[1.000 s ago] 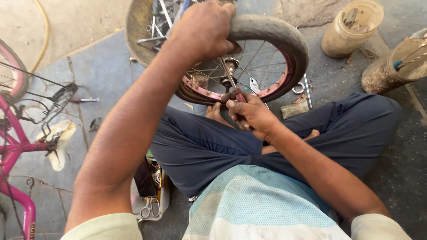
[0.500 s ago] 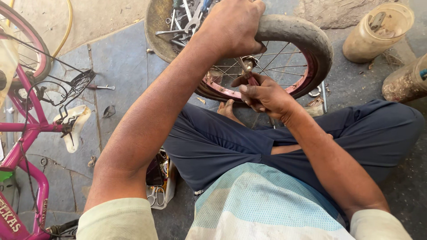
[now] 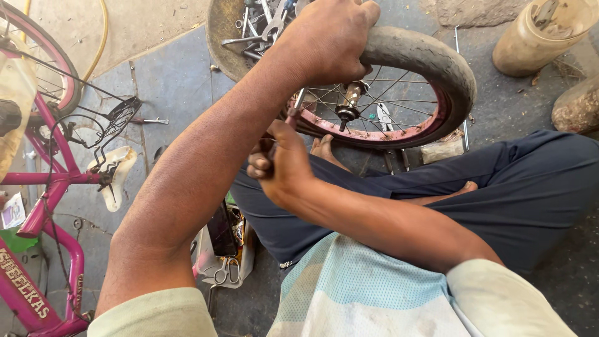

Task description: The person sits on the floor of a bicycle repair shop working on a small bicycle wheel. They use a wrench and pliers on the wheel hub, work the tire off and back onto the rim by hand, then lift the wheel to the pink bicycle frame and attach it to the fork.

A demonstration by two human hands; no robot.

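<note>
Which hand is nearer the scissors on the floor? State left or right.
Right. The right hand works low by the wheel rim, above the scissors; the left hand grips the tyre farther up.

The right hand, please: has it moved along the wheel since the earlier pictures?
Yes. The right hand has moved from below the hub to the wheel's near left edge, its grip closed around a thin tool.

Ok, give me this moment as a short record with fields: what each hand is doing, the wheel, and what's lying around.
left hand: grips the top of the grey tyre
right hand: closed on a thin tool at the pink rim; tool mostly hidden
wheel: small spoked wheel, upright, hub in view
posture: seated cross-legged, dark trousers
behind wheel: round pan of spanners
left side: pink bicycle frame lying on the floor
by the knee: scissors in a small box
top right: tan container
</note>
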